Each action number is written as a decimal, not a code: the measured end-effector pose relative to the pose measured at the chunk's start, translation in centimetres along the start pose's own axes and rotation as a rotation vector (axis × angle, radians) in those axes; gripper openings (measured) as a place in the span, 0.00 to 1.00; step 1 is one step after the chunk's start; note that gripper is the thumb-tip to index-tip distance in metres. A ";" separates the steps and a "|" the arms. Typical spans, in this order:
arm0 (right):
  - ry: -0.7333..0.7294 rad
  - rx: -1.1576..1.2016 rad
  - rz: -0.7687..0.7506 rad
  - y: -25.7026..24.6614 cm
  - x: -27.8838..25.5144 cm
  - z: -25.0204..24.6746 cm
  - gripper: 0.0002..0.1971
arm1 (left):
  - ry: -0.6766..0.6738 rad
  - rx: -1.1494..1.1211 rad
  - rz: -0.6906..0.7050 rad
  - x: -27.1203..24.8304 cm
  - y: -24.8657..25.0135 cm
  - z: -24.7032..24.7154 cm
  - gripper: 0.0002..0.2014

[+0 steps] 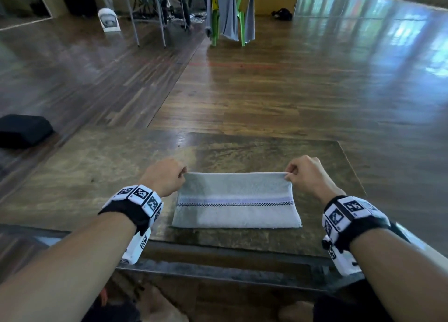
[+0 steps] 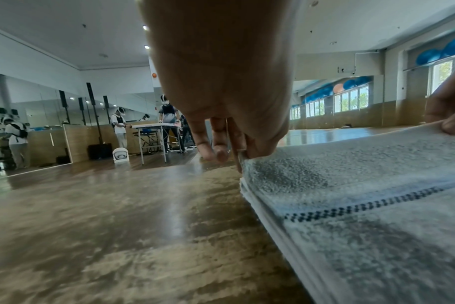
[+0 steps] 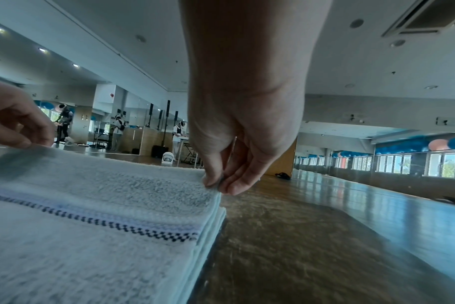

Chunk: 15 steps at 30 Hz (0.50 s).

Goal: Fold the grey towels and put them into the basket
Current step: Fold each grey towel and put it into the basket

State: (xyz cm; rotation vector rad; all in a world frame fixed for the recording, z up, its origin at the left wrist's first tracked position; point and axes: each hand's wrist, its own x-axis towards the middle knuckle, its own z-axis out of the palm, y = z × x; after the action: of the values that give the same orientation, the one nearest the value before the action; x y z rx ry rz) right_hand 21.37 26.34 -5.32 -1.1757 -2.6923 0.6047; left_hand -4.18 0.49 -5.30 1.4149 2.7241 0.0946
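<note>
A grey towel (image 1: 236, 200) with a white band and a dark checked stripe lies folded in several layers on the low wooden table (image 1: 97, 176). My left hand (image 1: 167, 176) pinches its far left corner, seen close in the left wrist view as left hand (image 2: 237, 152) on the towel (image 2: 364, 185). My right hand (image 1: 305, 173) pinches the far right corner; the right wrist view shows the right hand (image 3: 221, 183) with thumb and finger closed on the towel (image 3: 104, 205) edge. No basket is in view.
More grey towels (image 1: 228, 11) hang over a green chair (image 1: 240, 18) far across the wooden floor. A black bag (image 1: 23, 130) lies on the floor at left. A metal-legged folding table (image 1: 150, 11) stands at the back, with people (image 2: 120, 127) around it.
</note>
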 end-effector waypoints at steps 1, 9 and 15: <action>-0.010 -0.008 0.021 0.0 0.6 0.5 0.07 | 0.006 0.007 0.003 0.6 0.0 0.3 0.09; -0.058 -0.044 0.138 0.7 1.8 4.0 0.09 | -0.060 -0.092 0.009 2.4 -0.7 3.6 0.12; -0.105 -0.022 0.119 0.9 1.2 4.0 0.10 | -0.090 -0.158 -0.009 2.1 -1.1 3.7 0.04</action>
State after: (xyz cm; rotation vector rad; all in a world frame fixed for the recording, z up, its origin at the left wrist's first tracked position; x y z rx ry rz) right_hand 19.95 26.55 -9.37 -1.3545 -2.7359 0.6730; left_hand -5.90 1.66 -9.16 1.3311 2.5869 0.2345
